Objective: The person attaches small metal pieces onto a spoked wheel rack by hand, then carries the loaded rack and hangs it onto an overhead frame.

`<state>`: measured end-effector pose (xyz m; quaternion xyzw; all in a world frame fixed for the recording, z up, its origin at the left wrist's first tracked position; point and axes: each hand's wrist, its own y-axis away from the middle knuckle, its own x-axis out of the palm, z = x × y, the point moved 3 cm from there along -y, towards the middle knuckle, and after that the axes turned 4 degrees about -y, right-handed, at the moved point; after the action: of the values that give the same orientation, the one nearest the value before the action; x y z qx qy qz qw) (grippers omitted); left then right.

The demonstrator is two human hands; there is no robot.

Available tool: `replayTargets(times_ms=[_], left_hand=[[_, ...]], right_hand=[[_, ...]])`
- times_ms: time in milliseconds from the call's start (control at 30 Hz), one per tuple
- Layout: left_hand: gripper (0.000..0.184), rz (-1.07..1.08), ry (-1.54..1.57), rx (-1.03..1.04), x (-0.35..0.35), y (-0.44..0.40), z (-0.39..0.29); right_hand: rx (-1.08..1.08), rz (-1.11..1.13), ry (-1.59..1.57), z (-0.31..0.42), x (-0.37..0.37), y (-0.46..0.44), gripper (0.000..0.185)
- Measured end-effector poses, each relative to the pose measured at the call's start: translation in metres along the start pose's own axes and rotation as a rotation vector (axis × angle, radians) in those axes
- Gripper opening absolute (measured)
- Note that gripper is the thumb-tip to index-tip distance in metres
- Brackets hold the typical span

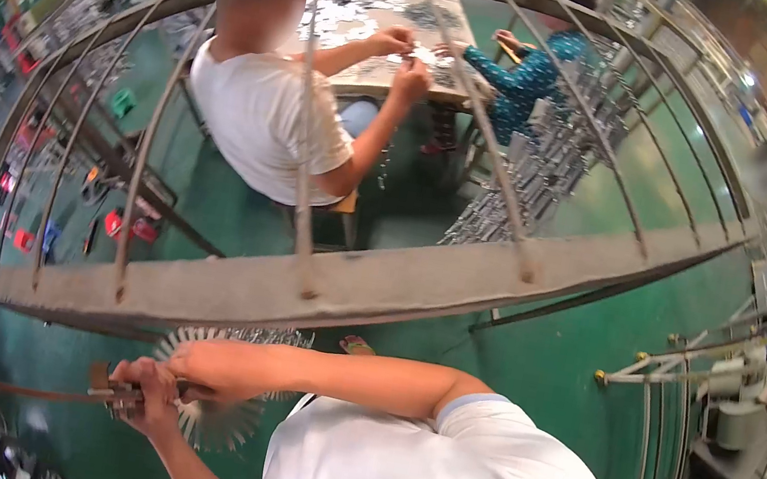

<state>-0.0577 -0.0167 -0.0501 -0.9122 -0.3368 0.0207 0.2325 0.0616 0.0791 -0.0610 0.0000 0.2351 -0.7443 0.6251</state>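
- Down at the lower left, both hands are working right together, the two of them meeting over a small metal fitting [117, 395] at the end of a brown bar [24, 389].
- The left hand [147, 393] is closing its bent fingers around that fitting, pinching it rather than spreading.
- The right hand [205, 367] is sitting just beside it, back turned up, looking folded inward; its fingertips are hiding, so I cannot tell what it is pinching, if anything.
- Just below the hands, a pale round fan of strips [221, 423] is showing, partly covered by the right hand and forearm; whether either hand is touching it, I cannot tell.
- The bar is running off toward the left edge, away from the left hand.
- Ahead, a big grey metal frame [385, 291] is stretching across, thin rods rising from it.
- Beyond the frame, a co-worker in a white shirt [250, 126] is sitting at a bench [364, 84], both hands raised and close together.
- Shiny small pieces [340, 14] are covering much of that bench.
- Opposite, another co-worker in a teal patterned top [522, 80] is holding one arm toward the bench.
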Motion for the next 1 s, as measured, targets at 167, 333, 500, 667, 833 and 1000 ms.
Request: replayTargets(times_ms=[167, 333, 500, 667, 833, 1000], left_hand=[[0.038, 0.034, -0.105, 0.005, 0.001, -0.006, -0.003], [0.040, 0.013, -0.096, -0.022, -0.001, -0.001, 0.001], [0.039, 0.032, -0.055, 0.002, -0.001, -0.001, 0.004], [0.040, 0.014, -0.059, -0.002, -0.002, 0.001, 0.009], [0.045, -0.043, -0.107, 0.010, 0.006, 0.001, 0.008], [0.045, -0.028, -0.098, -0.027, 0.007, 0.002, 0.012]], right_hand=[[0.051, -0.761, 0.545, 0.073, -0.122, 0.121, 0.030], [0.202, -1.846, 1.234, 0.129, -0.191, 0.243, 0.012], [0.197, -1.885, 1.686, 0.174, -0.221, 0.270, 0.026], [0.354, -1.944, 1.757, 0.186, -0.239, 0.270, 0.026], [0.354, -1.906, 1.784, 0.191, -0.249, 0.277, 0.019], [0.364, -1.926, 1.791, 0.189, -0.238, 0.259, 0.024]])
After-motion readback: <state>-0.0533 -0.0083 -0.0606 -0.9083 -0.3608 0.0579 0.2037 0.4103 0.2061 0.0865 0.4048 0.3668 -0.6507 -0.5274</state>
